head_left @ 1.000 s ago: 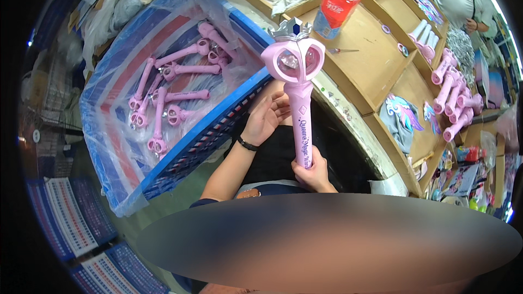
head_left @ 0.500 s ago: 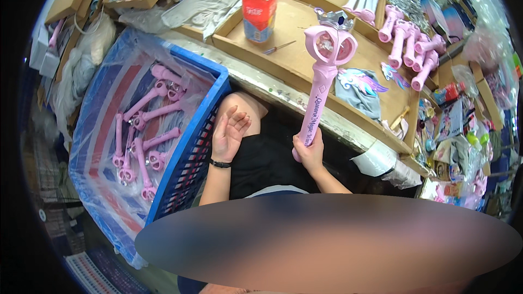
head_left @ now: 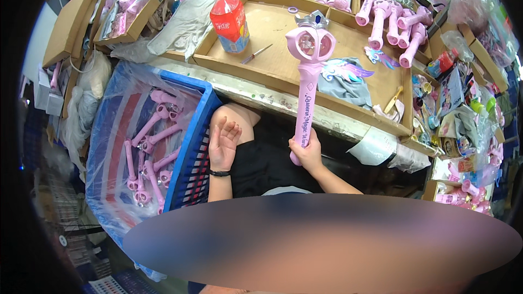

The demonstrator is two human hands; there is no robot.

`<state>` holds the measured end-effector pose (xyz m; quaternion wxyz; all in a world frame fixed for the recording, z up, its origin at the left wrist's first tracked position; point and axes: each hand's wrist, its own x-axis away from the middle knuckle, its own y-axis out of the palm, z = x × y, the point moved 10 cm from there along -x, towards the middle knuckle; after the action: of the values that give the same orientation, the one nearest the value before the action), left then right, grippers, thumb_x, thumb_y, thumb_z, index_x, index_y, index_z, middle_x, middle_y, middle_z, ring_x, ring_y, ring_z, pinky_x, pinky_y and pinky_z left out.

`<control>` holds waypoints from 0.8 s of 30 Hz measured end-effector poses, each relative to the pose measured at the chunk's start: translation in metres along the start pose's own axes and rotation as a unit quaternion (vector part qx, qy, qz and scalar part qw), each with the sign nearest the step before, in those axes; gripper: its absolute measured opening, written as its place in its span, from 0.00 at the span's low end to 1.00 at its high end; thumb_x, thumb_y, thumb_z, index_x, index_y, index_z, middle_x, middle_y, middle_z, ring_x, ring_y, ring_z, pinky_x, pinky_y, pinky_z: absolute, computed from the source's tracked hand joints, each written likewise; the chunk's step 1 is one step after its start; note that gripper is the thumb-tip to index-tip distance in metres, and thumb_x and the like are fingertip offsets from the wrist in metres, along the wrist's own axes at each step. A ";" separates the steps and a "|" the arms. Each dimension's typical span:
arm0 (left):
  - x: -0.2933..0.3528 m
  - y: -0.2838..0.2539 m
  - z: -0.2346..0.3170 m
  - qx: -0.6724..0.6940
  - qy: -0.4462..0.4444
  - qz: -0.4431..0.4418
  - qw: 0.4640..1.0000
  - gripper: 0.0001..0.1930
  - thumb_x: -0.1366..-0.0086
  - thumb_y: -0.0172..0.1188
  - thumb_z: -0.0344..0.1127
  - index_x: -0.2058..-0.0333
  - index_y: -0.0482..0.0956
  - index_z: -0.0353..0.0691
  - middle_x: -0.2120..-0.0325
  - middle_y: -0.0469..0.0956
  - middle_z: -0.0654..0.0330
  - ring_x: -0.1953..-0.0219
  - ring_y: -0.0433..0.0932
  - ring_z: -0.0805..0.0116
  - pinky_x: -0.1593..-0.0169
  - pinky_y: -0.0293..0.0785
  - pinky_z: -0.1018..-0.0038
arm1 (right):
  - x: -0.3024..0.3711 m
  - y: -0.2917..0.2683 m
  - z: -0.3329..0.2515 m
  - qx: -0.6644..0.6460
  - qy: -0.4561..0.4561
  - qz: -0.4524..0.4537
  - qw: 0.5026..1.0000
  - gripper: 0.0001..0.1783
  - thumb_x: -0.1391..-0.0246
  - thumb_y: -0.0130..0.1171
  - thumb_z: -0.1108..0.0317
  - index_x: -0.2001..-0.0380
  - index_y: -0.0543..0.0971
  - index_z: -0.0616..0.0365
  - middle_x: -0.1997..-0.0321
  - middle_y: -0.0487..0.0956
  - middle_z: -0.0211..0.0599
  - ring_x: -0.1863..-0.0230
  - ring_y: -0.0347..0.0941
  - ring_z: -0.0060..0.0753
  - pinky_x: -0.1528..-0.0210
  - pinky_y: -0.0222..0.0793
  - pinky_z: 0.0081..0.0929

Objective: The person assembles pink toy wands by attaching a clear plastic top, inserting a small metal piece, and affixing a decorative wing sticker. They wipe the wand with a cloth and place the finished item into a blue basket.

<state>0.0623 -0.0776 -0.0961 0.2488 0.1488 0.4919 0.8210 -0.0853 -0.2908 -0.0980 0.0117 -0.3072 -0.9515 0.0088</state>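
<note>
Since the earlier frame, the pink plastic wand with a silver crown [head_left: 306, 90] has shifted slightly left in your view. Your right hand [head_left: 306, 152] grips its lower handle, hiding part of it; the wand's head rises above that hand, near upper centre. Your left hand [head_left: 224, 148] is open, apart from the wand, at centre-left. A blurred oval [head_left: 321, 242] covers the bottom, cutting off your forearms.

Pink plastic wand with silver crown [head_left: 308, 84]: dark fancy lettering, readable, one line lengthwise down the handle.
Clear plastic bottle with red cap and red-blue label [head_left: 230, 22]: large white characters on the red part, slightly blurred.
White-and-blue flat sheets, lower left [head_left: 109, 285]: rows of small marks, unreadable.
Dark blue flat piece with pale stripes, right side [head_left: 452, 98]: any print too small.
</note>
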 end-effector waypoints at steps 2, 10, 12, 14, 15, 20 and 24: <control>0.001 0.004 -0.001 -0.002 0.001 -0.010 1.000 0.20 0.29 0.37 0.41 0.45 0.64 0.37 0.56 0.75 0.51 0.52 0.73 0.59 0.42 0.64 0.61 | 0.001 -0.001 -0.003 0.000 0.006 -0.005 1.000 0.26 0.57 0.62 0.68 0.54 0.68 0.64 0.73 0.77 0.34 0.71 0.73 0.24 0.65 0.70 0.24; 0.003 0.013 -0.009 -0.039 0.002 0.016 0.999 0.19 0.30 0.40 0.41 0.46 0.65 0.37 0.57 0.75 0.52 0.53 0.74 0.60 0.43 0.66 0.62 | -0.025 -0.034 -0.069 -0.086 0.015 -0.048 0.995 0.26 0.59 0.62 0.69 0.55 0.68 0.63 0.71 0.75 0.32 0.71 0.73 0.24 0.66 0.70 0.23; 0.002 0.016 -0.013 -0.048 -0.007 0.011 0.999 0.19 0.30 0.40 0.41 0.46 0.65 0.37 0.57 0.75 0.52 0.54 0.74 0.61 0.44 0.66 0.63 | -0.060 -0.068 -0.121 -0.121 -0.083 -0.041 0.988 0.28 0.60 0.63 0.68 0.53 0.67 0.63 0.66 0.74 0.34 0.69 0.72 0.24 0.66 0.70 0.23; 0.000 0.017 -0.018 -0.064 -0.019 0.017 0.998 0.19 0.30 0.40 0.41 0.46 0.65 0.38 0.58 0.75 0.52 0.54 0.74 0.61 0.44 0.66 0.63 | -0.105 -0.112 -0.168 0.015 -0.142 0.005 0.990 0.32 0.61 0.62 0.69 0.50 0.65 0.65 0.62 0.73 0.38 0.67 0.72 0.24 0.66 0.71 0.24; -0.001 0.018 -0.019 -0.071 -0.020 0.019 0.997 0.18 0.30 0.40 0.41 0.47 0.65 0.38 0.58 0.75 0.52 0.54 0.74 0.61 0.44 0.67 0.63 | -0.130 -0.136 -0.178 0.015 -0.117 0.027 0.993 0.32 0.62 0.63 0.69 0.51 0.65 0.65 0.63 0.73 0.37 0.68 0.72 0.25 0.68 0.70 0.23; -0.001 0.021 -0.020 -0.080 -0.019 0.030 0.996 0.18 0.30 0.40 0.41 0.48 0.65 0.38 0.59 0.76 0.52 0.55 0.75 0.60 0.46 0.68 0.63 | -0.255 -0.229 -0.209 0.104 -0.093 0.092 0.986 0.23 0.65 0.63 0.69 0.61 0.75 0.66 0.72 0.77 0.35 0.74 0.72 0.26 0.71 0.68 0.23; -0.002 0.019 -0.021 -0.072 -0.020 0.039 0.996 0.17 0.30 0.40 0.41 0.49 0.66 0.39 0.60 0.76 0.51 0.55 0.75 0.60 0.46 0.68 0.63 | -0.324 -0.294 -0.194 0.340 -0.070 0.216 0.912 0.22 0.69 0.63 0.62 0.68 0.79 0.67 0.72 0.80 0.45 0.69 0.77 0.38 0.65 0.70 0.31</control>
<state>0.0487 -0.1011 -0.0895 0.2365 0.1664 0.4197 0.8604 0.0107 -0.7168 0.0975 0.0466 -0.4811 -0.7998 0.3560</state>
